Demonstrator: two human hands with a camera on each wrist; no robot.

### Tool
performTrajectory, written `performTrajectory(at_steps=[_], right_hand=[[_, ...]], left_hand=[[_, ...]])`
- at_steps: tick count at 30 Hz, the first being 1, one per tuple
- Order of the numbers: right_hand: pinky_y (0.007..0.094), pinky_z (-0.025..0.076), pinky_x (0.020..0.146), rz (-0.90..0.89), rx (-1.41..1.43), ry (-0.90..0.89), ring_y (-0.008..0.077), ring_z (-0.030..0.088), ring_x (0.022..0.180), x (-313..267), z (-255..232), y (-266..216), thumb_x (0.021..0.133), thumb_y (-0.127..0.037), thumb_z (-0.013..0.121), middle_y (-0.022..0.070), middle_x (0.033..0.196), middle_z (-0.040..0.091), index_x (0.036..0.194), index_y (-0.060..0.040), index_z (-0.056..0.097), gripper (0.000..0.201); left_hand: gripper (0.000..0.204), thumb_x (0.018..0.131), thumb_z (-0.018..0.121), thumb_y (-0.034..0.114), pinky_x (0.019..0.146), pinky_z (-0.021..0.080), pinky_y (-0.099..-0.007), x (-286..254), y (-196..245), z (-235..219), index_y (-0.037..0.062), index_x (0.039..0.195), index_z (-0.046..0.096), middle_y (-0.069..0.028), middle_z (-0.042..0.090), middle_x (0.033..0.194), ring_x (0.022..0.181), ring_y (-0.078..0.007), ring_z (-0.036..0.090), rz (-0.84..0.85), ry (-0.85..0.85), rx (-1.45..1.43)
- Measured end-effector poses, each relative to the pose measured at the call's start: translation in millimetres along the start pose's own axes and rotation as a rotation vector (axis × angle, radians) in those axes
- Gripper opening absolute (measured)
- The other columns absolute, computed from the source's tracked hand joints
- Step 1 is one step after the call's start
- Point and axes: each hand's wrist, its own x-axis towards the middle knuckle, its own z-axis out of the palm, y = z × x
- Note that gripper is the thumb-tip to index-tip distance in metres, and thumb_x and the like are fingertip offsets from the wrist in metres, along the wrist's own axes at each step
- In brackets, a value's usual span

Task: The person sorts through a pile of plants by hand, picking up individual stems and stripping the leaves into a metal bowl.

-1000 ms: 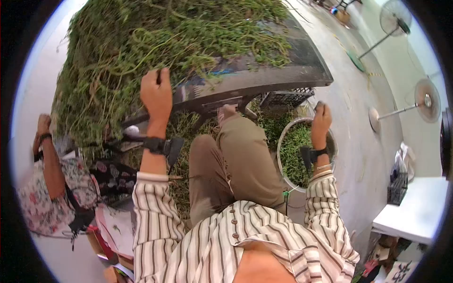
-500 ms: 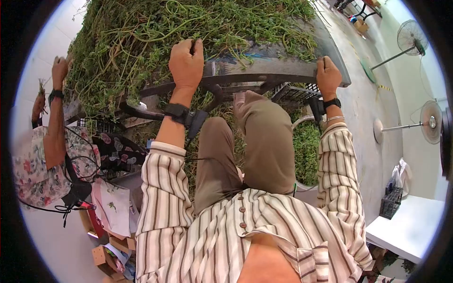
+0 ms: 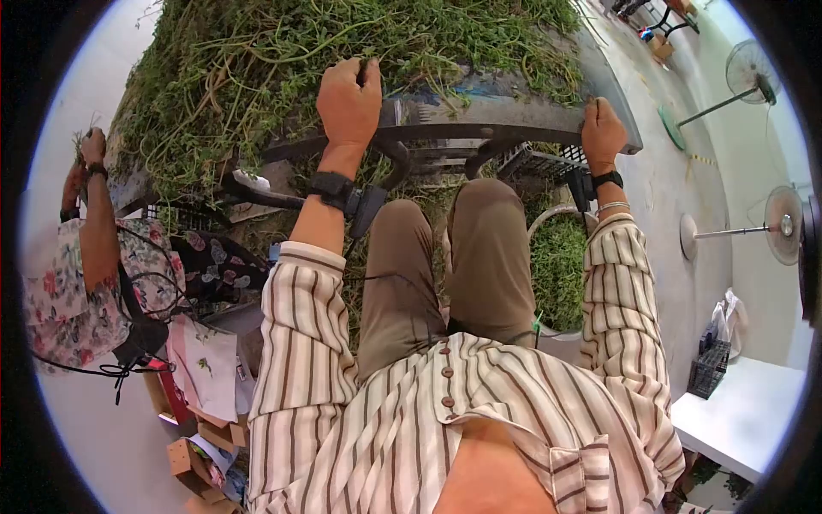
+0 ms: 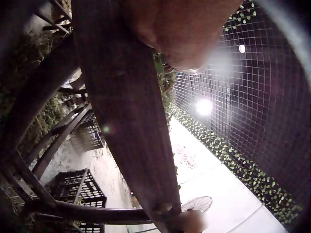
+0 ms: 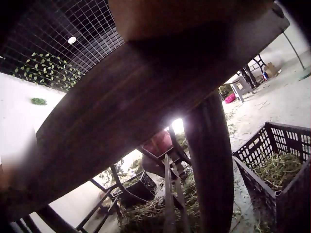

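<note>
Green tangled stems (image 3: 282,68), dark straight-edged table (image 3: 505,124), left hand (image 3: 349,104) and right hand (image 3: 604,134) at its rim, fingers curled, any hold unclear.

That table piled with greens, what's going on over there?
A person in a striped shirt sits at the dark table, where leafy greens are heaped. Their left hand is at the near edge beside the heap, the right hand at the edge near the corner. Both have curled fingers; I can't tell if either holds anything. A tub of greens stands below. To the left, someone in floral clothing seems to hold a small bunch.
</note>
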Motion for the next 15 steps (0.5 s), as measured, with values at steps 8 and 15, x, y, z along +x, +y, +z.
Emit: performTrajectory(at_steps=[8, 15], right_hand=[[0.0412, 0.037, 0.047, -0.002, 0.055, 0.051, 0.0351, 0.049, 0.055, -1.6, 1.3, -0.4, 0.087, -0.03, 0.05, 0.0123, 0.059, 0.048, 0.067, -0.009, 0.046, 0.03], [0.0412, 0.037, 0.049, 0.042, 0.084, 0.035, 0.0346, 0.05, 0.059, -4.0, 0.3, -1.7, 0.088, -0.028, 0.05, 0.0127, 0.061, 0.049, 0.068, -0.0077, 0.045, 0.029]], left_hand=[[0.028, 0.084, 0.058, 0.024, 0.06, 0.041, -0.0432, 0.9, 2.3, -0.7, 0.0015, 0.069, 0.053, -0.0126, 0.051, 0.068, 0.069, -0.032, 0.05, 0.009, -0.036, 0.068], [0.028, 0.085, 0.058, 0.028, 0.061, 0.041, -0.0409, 2.6, 2.4, -2.0, 0.0004, 0.08, 0.06, -0.0143, 0.056, 0.075, 0.071, -0.0318, 0.052, -0.046, -0.178, 0.118]])
